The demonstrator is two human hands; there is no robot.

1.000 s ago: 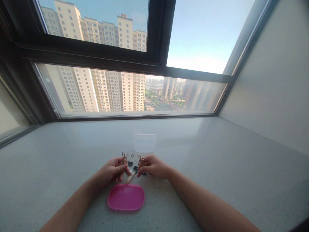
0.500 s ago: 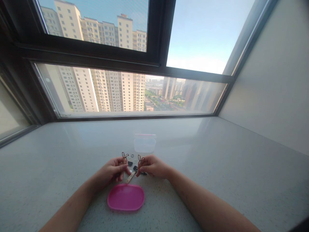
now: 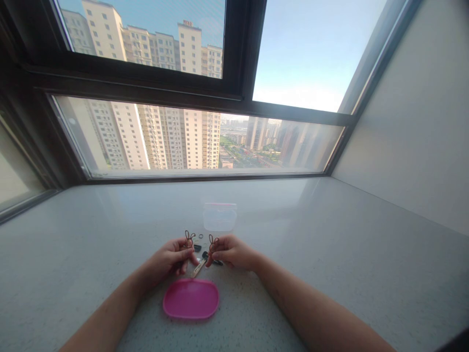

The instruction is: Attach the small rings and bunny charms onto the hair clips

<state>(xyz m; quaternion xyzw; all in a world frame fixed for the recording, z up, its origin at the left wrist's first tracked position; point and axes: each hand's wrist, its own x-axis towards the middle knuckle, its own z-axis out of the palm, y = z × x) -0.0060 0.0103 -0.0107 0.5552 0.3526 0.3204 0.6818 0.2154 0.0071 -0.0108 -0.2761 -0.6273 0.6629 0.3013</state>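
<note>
Pinching wiry rabbit-eared loops (image 3: 189, 242), left hand (image 3: 174, 255) near right hand (image 3: 230, 252)

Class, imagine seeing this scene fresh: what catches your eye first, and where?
Probably the bright pink tray, at lower centre. Just above it, the left hand holds one brown looped piece, the right hand a similar piece. Tall pale buildings stand outside, upper left.

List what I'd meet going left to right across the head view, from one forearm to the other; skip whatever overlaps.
Left forearm, left wire shape, small ring, right wire shape, right forearm.
</note>
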